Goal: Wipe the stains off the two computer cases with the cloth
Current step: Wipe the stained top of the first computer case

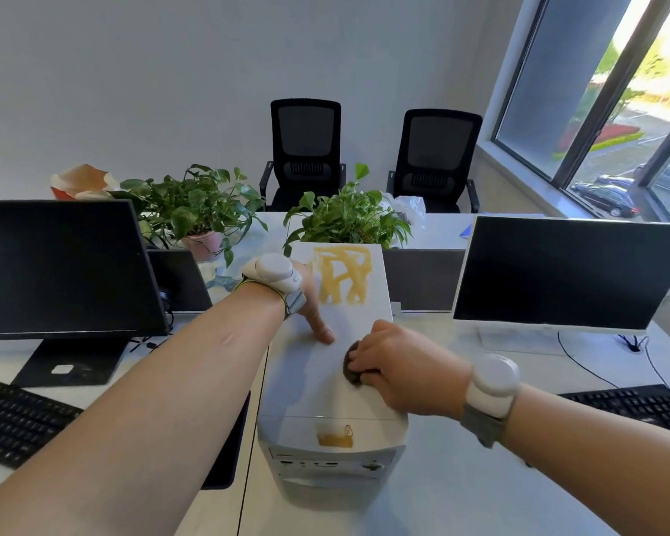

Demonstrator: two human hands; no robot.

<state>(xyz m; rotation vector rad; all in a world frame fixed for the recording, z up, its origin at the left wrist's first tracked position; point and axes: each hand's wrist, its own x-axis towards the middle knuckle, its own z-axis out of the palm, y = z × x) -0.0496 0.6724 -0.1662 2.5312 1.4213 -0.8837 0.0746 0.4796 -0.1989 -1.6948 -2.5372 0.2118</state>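
Observation:
A white computer case (306,381) stands upright on the desk in front of me. A yellow-brown stain (341,278) covers the far part of its top, and a smaller yellow stain (335,437) marks the upper front panel. My right hand (399,367) grips a dark bunched cloth (353,371) and presses it on the case's top, near the right edge. My left hand (310,303) rests on the top's left side with the thumb lying on the surface; its fingers are hidden over the left edge. A black case (225,450) shows partly behind my left forearm.
A black monitor (62,268) and keyboard (12,419) sit at left, a white-framed monitor (565,272) and black keyboard (635,408) at right. Two potted plants (194,210) (349,218) stand behind the case. Two black chairs (306,148) are by the far wall.

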